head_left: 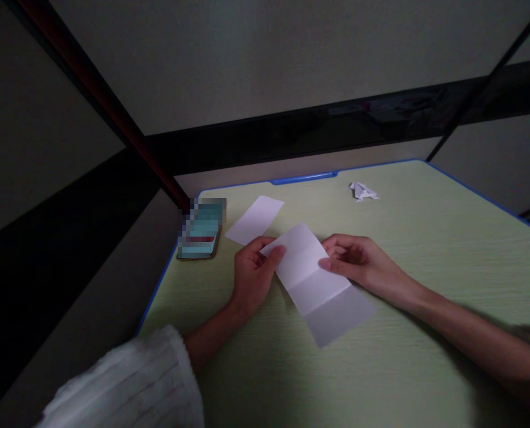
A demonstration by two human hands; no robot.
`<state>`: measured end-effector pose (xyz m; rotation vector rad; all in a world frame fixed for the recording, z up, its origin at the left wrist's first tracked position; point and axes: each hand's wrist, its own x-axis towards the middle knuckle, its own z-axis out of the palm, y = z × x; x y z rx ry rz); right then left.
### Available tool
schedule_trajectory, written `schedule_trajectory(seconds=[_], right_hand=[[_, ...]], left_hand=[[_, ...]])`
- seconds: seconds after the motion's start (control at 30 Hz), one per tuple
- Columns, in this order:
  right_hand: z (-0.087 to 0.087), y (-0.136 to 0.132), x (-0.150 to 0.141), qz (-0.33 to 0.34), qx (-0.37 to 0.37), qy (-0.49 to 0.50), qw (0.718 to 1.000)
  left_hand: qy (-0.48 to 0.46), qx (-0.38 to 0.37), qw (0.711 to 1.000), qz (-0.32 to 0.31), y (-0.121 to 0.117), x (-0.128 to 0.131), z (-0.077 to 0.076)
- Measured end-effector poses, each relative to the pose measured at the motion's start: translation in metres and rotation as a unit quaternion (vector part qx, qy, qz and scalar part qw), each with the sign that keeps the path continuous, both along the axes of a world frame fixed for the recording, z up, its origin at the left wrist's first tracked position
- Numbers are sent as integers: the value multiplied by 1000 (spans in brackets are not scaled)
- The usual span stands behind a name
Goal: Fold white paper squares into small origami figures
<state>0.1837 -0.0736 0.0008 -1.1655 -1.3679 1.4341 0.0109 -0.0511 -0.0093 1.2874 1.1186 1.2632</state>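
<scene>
A white sheet of paper (314, 279), marked by two crosswise creases, is held between my hands above the table. My left hand (256, 272) pinches its left edge, thumb on top and fingers beneath. On the opposite edge, the thumb of my right hand (354, 259) presses the paper from above, with the fingers curled behind it and partly hidden. The near panel of the sheet tilts down toward me. Just beyond my left hand, a second white piece of paper (256, 219) lies flat on the table.
The pale green table (425, 249) has a blue rim. A phone (201, 230) with a blurred screen lies at its left edge. A folded paper figure (363, 191) sits at the back right. Behind the blue handle strip (307, 178) rises a panelled wall (291, 65).
</scene>
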Motion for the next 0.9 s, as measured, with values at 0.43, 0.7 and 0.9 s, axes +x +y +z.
schedule_trajectory(seconds=[0.43, 0.7, 0.9], right_hand=[[2, -1, -1, -89, -45, 22, 995], [0, 1, 0, -109, -45, 124, 985], [2, 3, 0, -116, -91, 141, 979]], left_hand=[[-89, -39, 994, -59, 0, 1, 1], [6, 65, 991, -115, 0, -1, -4], [53, 130, 986, -92, -1, -2, -1]])
